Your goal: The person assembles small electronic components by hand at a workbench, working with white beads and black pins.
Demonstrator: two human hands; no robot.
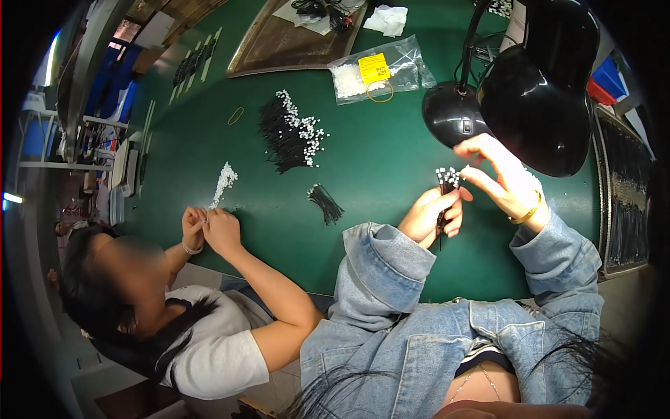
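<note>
My left hand [431, 215] is wrapped round an upright bundle of thin black wires [447, 177] with small white connectors at their upper ends. Just right of those connectors is my right hand [508, 180], its index finger and thumb spread apart. The thumb tip comes close to the white ends; whether it touches them I cannot tell. On the green table, left of my left hand, lies a small loose bunch of black wires [326, 204]. Farther off is a large heap of similar black wires [285, 136], with white connectors along its right side.
A black desk lamp [453, 115] stands at the right, its head over the table. Beyond are a clear bag of white parts [380, 70] and a brown tray [279, 49]. At left, a co-worker's hands [213, 227] work beside a white pile [223, 183].
</note>
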